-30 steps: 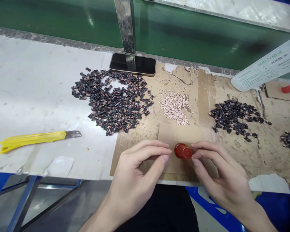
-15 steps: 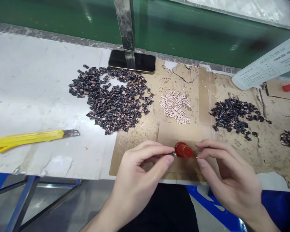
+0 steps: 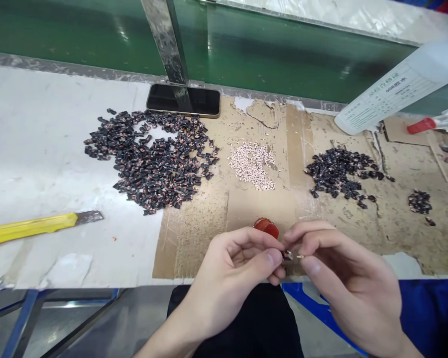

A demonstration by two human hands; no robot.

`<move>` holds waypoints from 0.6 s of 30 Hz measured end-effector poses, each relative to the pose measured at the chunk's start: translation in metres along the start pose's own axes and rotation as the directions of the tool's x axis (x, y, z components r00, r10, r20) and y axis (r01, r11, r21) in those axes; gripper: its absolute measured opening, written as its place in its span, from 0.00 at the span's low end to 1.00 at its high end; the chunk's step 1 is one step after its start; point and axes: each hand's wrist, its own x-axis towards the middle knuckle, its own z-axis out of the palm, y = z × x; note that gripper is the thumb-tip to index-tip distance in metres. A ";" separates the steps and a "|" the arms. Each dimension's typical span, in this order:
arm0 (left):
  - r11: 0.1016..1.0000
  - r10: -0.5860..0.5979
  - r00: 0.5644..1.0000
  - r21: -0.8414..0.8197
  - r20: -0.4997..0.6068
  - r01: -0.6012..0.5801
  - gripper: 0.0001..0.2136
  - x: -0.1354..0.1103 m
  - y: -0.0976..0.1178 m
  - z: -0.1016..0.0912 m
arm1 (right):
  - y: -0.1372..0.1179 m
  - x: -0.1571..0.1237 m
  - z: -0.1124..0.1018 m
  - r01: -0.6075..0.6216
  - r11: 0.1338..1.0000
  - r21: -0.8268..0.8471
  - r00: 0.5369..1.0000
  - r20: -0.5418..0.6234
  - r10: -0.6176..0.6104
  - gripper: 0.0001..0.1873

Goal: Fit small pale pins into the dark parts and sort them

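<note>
Grip: your left hand [image 3: 242, 271] holds one black piece [image 3: 287, 255] in a narrow pinch of thumb and index finger, its end showing past the fingertips; your right hand [image 3: 343, 278] pinches a tiny copper bit [image 3: 300, 256] just to the right of it. Change over the last half second: your hands close in on each other. At the earlier mark the piece sits by the left side of the red cup [image 3: 267, 228] and the bit is off its right side; now both are on your side of the cup, near each other with a small gap between. Whether your right fingertips touch your left hand, cannot tell. The bit is at the cup's mouth one second back; whether it carries anything from there is too small to read. Judgement: the two are roughly lined up and not joined, so steadiness of both pinches matters most here, the bit being the easier to drop. Unchanged on the bench: the copper heap [image 3: 252, 166] beyond the cup, the large black pile [image 3: 160, 169] to its left, the smaller black pile [image 3: 339, 171] to its right.
</note>
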 end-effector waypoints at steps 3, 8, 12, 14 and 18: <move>1.000 0.004 1.000 -0.004 0.008 -0.004 0.04 0.000 0.000 0.001 | 0.001 0.000 0.000 0.006 1.000 -0.003 1.000 0.017 -0.006 0.08; 1.000 0.000 1.000 0.005 0.005 0.000 0.05 0.000 0.002 0.004 | 0.002 -0.001 0.000 0.015 0.999 -0.038 0.999 0.040 -0.013 0.09; 1.000 -0.002 1.000 0.018 -0.013 0.002 0.06 -0.002 0.004 0.005 | 0.002 0.001 -0.002 0.078 0.993 -0.088 0.996 0.057 -0.073 0.10; 1.000 0.000 1.000 0.017 -0.019 0.000 0.06 -0.003 0.005 0.006 | 0.002 0.001 -0.004 0.094 0.991 -0.099 0.994 0.059 -0.089 0.11; 1.000 0.022 0.999 0.004 -0.044 -0.021 0.07 -0.006 0.004 0.010 | 0.003 0.001 -0.005 0.112 0.990 -0.086 0.993 0.057 -0.107 0.14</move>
